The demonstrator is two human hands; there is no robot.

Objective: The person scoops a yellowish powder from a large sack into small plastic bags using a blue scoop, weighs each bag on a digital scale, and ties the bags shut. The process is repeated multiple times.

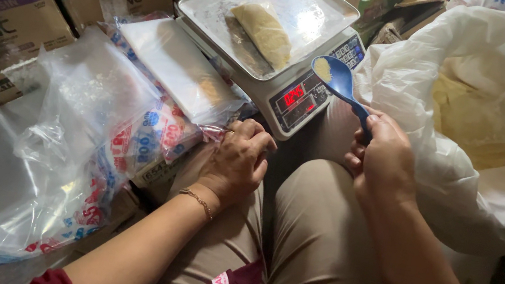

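My right hand [384,157] is clamped on a blue spoon [341,84] holding some yellow powder, just beside the digital scale [297,95]. My left hand [237,160], fingers curled together, pinches the clear plastic bags [158,100]; the filled bag [263,32] lies on the scale tray ahead.

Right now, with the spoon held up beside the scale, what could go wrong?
1. The blue spoon in the right hand carries a little yellowish powder, held over the scale's display edge, not the tray; a tilt could drop grains on the keys.
2. The filled bag lies flat on the tray; if its mouth is open, adding more may spill.
3. The left hand rests by the loose plastic bags, which could slide.
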